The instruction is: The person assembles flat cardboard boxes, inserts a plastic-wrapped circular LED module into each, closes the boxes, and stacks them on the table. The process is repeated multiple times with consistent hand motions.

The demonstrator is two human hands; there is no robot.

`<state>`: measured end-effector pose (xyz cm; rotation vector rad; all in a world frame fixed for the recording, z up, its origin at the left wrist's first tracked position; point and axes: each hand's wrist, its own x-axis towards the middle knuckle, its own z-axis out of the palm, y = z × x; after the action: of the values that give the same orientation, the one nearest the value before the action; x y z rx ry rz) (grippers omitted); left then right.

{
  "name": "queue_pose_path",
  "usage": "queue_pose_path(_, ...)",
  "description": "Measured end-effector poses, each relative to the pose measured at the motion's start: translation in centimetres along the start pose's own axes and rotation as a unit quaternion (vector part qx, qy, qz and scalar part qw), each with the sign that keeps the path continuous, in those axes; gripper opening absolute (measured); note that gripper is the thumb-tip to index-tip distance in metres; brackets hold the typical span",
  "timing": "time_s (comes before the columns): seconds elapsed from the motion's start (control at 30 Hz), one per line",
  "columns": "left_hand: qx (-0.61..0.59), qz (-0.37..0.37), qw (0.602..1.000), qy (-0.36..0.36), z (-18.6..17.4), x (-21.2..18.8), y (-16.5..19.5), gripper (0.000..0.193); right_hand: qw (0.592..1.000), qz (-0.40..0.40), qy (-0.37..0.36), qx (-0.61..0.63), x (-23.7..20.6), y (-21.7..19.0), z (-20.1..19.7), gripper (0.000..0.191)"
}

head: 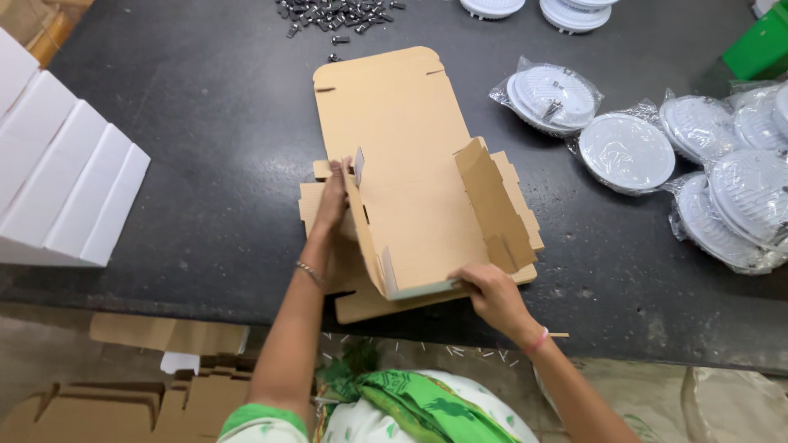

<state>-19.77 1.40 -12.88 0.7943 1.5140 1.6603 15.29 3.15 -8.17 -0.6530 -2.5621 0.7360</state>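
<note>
Dark worktop [205, 164]: both hands' fingers grip a flat-cut cardboard box [410, 180] (nothing inside), left hand [331, 201], right hand [488, 295].

Free: bare dark table [213, 139] at centre left; 
Blocked: white boxes [57, 164] far left; bagged round lamps [657, 148] right; small dark clips [336, 15] top centre

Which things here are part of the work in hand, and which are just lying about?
In hand: flat cardboard box blank, its side flaps raised by the left hand and right hand.

Lying about: bagged white round lamps, small dark metal clips, white folded boxes, green bin.
</note>
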Motion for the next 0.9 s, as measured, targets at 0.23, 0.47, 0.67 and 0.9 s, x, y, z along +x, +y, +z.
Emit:
queue_pose_path(0.23, 0.059, 0.106, 0.992, 0.031, 0.0, -2.4, -1.3, 0.078, 0.997, 0.036, -0.074, 0.0, -2.7, -4.0, -1.6, 0.016)
queue_pose_path(0.47, -0.003, 0.035, 0.998, 0.061, -0.5, -6.0, -0.1, 0.069, 0.955, 0.168, -0.225, 0.096, 0.2, -5.3, -3.1, 0.024)
queue_pose_path(0.67, -0.005, 0.01, 0.997, 0.074, 0.0, -4.0, 0.3, 0.07, 0.957, 0.151, 0.073, 0.235, 6.9, 4.1, -2.8, 0.032)
queue_pose_path(0.9, -0.053, 0.028, 0.997, 0.041, 0.3, -4.4, 0.4, 0.071, 0.815, 0.374, 0.251, 0.365, 7.5, 14.8, -3.0, 0.032)
